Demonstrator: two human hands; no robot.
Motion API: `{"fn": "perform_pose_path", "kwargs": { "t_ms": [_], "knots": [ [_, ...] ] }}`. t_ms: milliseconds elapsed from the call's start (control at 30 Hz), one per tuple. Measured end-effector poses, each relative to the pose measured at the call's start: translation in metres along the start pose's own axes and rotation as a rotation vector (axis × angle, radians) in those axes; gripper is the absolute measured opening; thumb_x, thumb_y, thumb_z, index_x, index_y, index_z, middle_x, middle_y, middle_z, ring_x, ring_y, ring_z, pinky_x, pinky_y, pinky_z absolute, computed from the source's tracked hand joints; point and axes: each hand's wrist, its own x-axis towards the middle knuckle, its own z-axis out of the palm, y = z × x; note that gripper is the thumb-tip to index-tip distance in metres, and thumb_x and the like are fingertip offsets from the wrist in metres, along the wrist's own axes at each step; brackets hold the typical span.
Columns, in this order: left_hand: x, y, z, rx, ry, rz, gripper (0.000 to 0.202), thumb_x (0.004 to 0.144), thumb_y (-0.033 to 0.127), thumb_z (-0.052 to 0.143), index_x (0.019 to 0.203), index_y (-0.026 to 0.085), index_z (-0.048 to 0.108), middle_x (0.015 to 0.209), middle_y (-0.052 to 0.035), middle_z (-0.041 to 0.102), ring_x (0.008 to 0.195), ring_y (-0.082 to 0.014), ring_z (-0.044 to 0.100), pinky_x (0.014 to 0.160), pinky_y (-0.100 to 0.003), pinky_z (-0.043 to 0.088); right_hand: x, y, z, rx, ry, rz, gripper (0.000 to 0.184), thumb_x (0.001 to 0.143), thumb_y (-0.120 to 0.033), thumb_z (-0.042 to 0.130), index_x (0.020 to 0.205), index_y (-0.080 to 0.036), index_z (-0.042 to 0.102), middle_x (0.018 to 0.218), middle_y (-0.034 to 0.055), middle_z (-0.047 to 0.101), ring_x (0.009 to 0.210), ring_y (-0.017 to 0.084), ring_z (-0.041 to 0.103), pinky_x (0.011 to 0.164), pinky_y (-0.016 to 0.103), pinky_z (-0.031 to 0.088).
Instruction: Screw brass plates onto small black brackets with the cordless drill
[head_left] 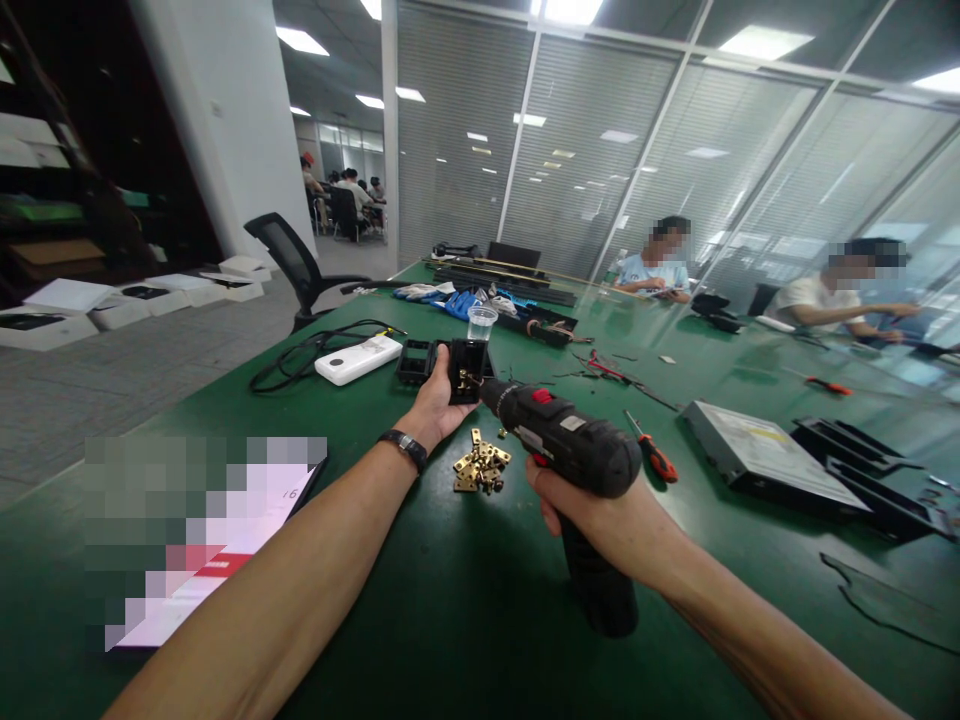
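Note:
My right hand (592, 510) grips a black cordless drill (570, 435) by its handle, fingers wrapped round it. The drill points left, its tip at the opening of a small black plastic box (470, 358). My left hand (437, 400) holds that box with the thumb across its near side. Small brass-coloured parts show inside the box; whether the bit touches them I cannot tell. Below the box lies a pile of brass plates and screws (480, 464) on the green table (450, 610). Another black plastic piece (415, 362) sits just left of the box.
A white power bank (358, 360) with a black cable lies at left, a tablet (225, 560) nearer. Behind stand a clear plastic cup (481, 322) and gloves (461, 302). At right are an orange-handled screwdriver (658, 460) and a flat metal unit (765, 455). Two people sit across the table.

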Motion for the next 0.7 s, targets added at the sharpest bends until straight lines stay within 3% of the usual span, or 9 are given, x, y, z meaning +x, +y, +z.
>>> {"fn": "perform_pose_path", "kwargs": {
  "t_ms": [500,700],
  "knots": [
    [-0.0029,-0.0006,0.0011,0.023,0.024,0.011,0.049,0.097,0.060,0.055,0.115,0.016,0.068,0.093,-0.0124,0.075,0.077,-0.0223,0.071,0.074,-0.038,0.060,-0.0020,0.0028,0.0021,0.003,0.015,0.011,0.028,0.091,-0.027,0.060,0.064,-0.023,0.056,0.057,0.0015,0.061,0.056,0.016,0.057,0.052,0.029,0.045],
    [-0.0022,-0.0005,0.0017,0.039,0.044,0.018,0.049,0.098,0.059,0.054,0.108,0.014,0.069,0.088,-0.0117,0.073,0.074,-0.0220,0.070,0.071,-0.037,0.059,-0.0021,0.0014,0.0025,0.026,0.021,0.006,0.025,0.091,-0.027,0.061,0.066,-0.023,0.057,0.058,0.0014,0.062,0.056,0.016,0.058,0.053,0.029,0.045]
  ]
}}
